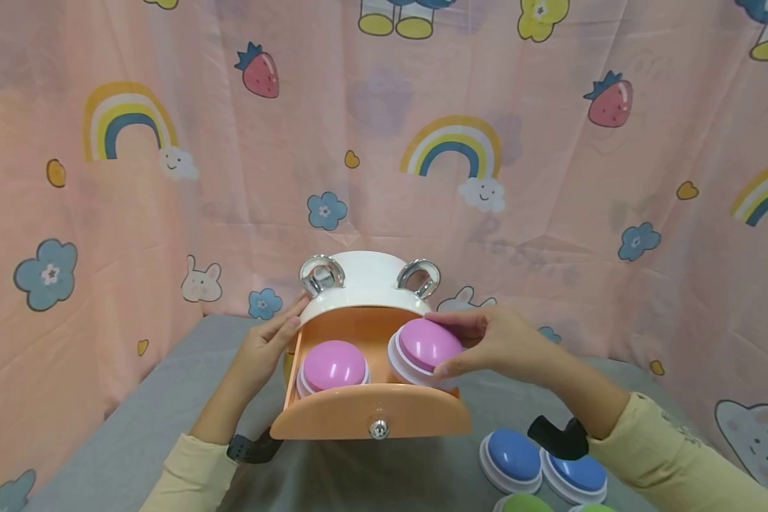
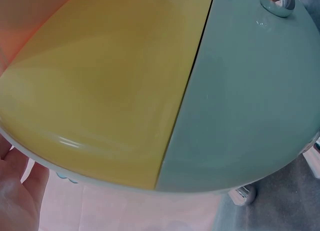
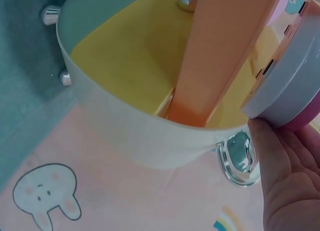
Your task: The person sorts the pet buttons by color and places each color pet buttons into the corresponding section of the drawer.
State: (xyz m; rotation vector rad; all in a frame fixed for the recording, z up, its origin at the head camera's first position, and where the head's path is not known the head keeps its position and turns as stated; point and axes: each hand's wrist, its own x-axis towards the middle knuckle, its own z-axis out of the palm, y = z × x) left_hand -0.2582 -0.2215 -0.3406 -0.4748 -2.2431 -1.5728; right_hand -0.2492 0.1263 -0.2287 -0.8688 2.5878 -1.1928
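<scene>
A white rounded storage box (image 1: 370, 274) with two silver ring ears stands in front of me. Its orange drawer (image 1: 326, 416) is pulled out toward me. My left hand (image 1: 262, 348) rests against the box's left side, fingers fairly straight. Inside the drawer, on the left, sits a pink-purple push button (image 1: 334, 364) with a white base. With thumb and fingers my right hand (image 1: 512, 348) grips another pink-purple push button (image 1: 430, 343), tilted at the drawer's right side. The right wrist view shows that button's white base (image 3: 295, 66) outside the yellow and teal front (image 3: 130, 56).
Two blue push buttons (image 1: 514, 454) lie on the grey cloth (image 1: 435, 469) at the lower right. Green ones (image 1: 525, 503) are cut off by the bottom edge. A pink patterned curtain (image 1: 371, 92) hangs behind the box and along both sides.
</scene>
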